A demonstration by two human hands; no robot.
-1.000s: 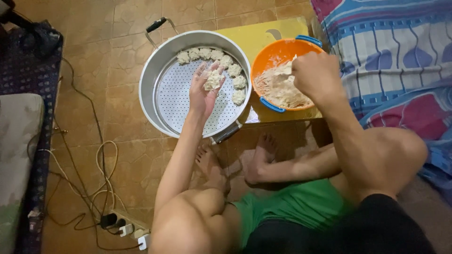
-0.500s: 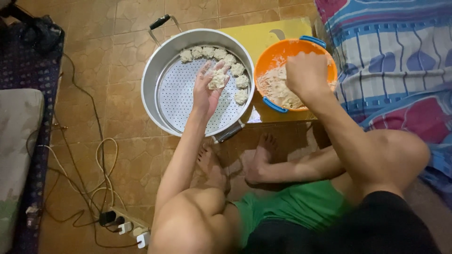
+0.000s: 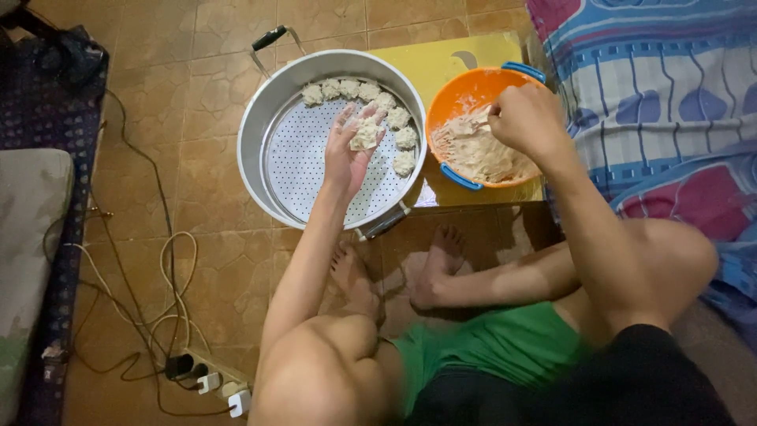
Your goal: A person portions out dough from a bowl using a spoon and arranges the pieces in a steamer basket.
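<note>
Dumpling [image 3: 364,136] sits cupped in the left hand [image 3: 347,154], which is held palm-up over the steamer tray [image 3: 303,170], fingers curled loosely around the pale lump rather than squeezed tight. It's a roundish blob, so no real long axis to speak of; the fingers around it point up toward the far rim of the big metal pot [image 3: 254,126].

More dumplings [image 3: 359,95] run in an arc along the tray's far and right edge, touching each other. The left and near parts of the perforated tray are bare, so that's where the open room is. The pot wall rings the tray all around, with a black-tipped handle [image 3: 270,37] sticking out the far side and another at the near right.

Right hand [image 3: 527,118] is down in the orange bowl [image 3: 453,99], closed around something at the pale filling [image 3: 481,150]; can't tell what it's pinching. The bowl has blue handles and sits just beside the pot, on a yellow board [image 3: 430,63] that runs under both.

Everything is on a brown tiled floor [image 3: 197,87]. The person sits on it cross-legged, bare feet just near the pot. A striped blue blanket [image 3: 654,79] crowds the right side, a mat [image 3: 31,237] and a tangle of cables [image 3: 158,276] with a power strip [image 3: 217,379] lie to the left.
</note>
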